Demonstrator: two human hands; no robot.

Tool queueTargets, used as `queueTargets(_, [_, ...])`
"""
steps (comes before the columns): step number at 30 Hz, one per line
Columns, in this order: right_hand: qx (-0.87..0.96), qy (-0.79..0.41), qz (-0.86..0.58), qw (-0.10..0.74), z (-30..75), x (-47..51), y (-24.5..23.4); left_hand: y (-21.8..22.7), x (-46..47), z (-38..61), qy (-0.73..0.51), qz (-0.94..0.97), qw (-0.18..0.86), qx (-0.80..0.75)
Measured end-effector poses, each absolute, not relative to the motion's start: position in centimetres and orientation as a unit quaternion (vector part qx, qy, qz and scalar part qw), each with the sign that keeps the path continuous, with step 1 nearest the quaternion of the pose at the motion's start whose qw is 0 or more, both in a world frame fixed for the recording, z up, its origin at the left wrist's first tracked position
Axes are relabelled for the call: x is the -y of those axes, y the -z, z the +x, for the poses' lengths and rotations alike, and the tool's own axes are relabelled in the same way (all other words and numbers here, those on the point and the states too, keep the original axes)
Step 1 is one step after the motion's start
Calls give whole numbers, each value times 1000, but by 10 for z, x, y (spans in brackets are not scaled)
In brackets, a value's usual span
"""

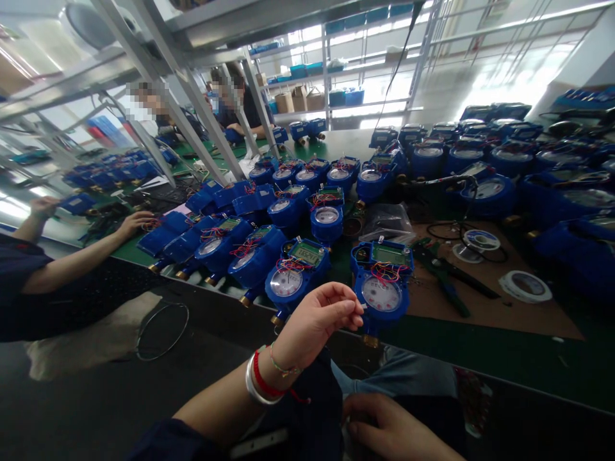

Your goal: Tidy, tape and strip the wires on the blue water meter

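Note:
My left hand (pixel 319 317), with bracelets on its wrist, pinches a small white piece (pixel 364 307) between thumb and fingertips. This piece is at the lower left side of a blue water meter (pixel 383 296) with a round dial, a small display and loose red wires. Just left of it lies a second blue meter (pixel 287 282), its display lit with digits. Low in the view, my right hand (pixel 384 422) is near my lap with its fingers curled. Something pale shows by its fingertips, too dim to name.
Green-handled cutters (pixel 441 272), a solder spool (pixel 481 241) and a white tape roll (pixel 525 285) lie on a brown board (pixel 538 318) at right. Many blue meters crowd the green bench. A co-worker's hand (pixel 134 223) touches meters at left. Metal posts (pixel 177 83) rise behind.

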State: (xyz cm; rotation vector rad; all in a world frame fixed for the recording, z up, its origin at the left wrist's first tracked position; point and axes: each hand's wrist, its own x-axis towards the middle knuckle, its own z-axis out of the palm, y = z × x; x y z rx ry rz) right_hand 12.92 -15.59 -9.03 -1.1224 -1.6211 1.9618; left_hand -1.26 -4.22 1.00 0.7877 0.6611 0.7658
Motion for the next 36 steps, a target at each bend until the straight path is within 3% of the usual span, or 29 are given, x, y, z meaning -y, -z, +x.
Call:
queueTargets(6, [565,-703,-394,177,128,156,87,1,39,-15,-375,466,720,-351])
queueTargets(12, [567,-698,-399,181,128,156,91,9,43,-13,-361,684,493,-398])
queueTargets(16, [563,-702,-396,185,127,155,89,10,44,-7,-343,750,405,-394])
queueTargets(29, [582,-681,-411,172,130,156,89,9,43,-6,-367,758,345,-415])
queueTargets(36, [563,-677,-439,179,170,144,54,13,40,-10,-409,748,293,-434])
